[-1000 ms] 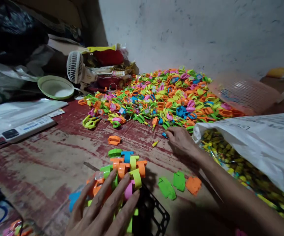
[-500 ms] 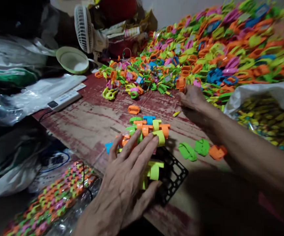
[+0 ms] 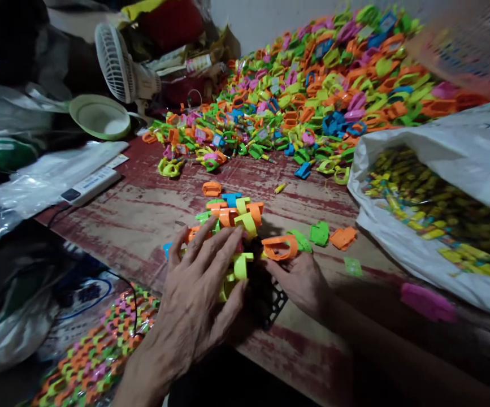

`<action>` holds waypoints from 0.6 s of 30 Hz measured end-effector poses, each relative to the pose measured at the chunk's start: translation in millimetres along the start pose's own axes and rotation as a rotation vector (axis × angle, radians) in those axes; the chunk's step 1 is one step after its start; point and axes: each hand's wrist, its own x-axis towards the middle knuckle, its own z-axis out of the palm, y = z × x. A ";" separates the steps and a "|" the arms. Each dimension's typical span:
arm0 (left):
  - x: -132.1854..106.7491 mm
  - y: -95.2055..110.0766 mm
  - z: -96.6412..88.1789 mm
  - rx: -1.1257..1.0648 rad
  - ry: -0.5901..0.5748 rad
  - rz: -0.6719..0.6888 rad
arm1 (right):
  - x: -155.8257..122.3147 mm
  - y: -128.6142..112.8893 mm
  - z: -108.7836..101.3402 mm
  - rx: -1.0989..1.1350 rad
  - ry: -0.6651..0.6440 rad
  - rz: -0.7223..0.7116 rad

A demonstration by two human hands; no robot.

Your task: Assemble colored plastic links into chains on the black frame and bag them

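My left hand [image 3: 200,285] lies palm down with fingers spread over a cluster of coloured plastic band pieces [image 3: 228,216], which stand on a black grid tray [image 3: 273,305]. Pinched in my right hand [image 3: 302,280] is an orange plastic band [image 3: 281,247], a looped piece held just above the tray's right side. Its lower part is hidden by my fingers. To the right of it lie a green piece [image 3: 320,233] and another orange piece [image 3: 343,238]. A single orange piece [image 3: 212,189] sits behind the cluster.
A large heap of bright plastic pieces [image 3: 304,96] fills the back of the worn table [image 3: 143,217]. At right stands a white sack [image 3: 357,186] of small yellow sticks. A fan [image 3: 115,65], a bowl [image 3: 100,116] and a power bank-like white box [image 3: 92,185] are at left.
My right hand has come back from the heap to the tray, bringing the orange band. My left hand stays on the cluster. The view has shifted, showing more of the sack.
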 end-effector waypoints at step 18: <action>2.2 2.1 2.3 0.065 0.041 -0.020 | 1.9 -29.5 4.9 -0.066 0.068 -0.451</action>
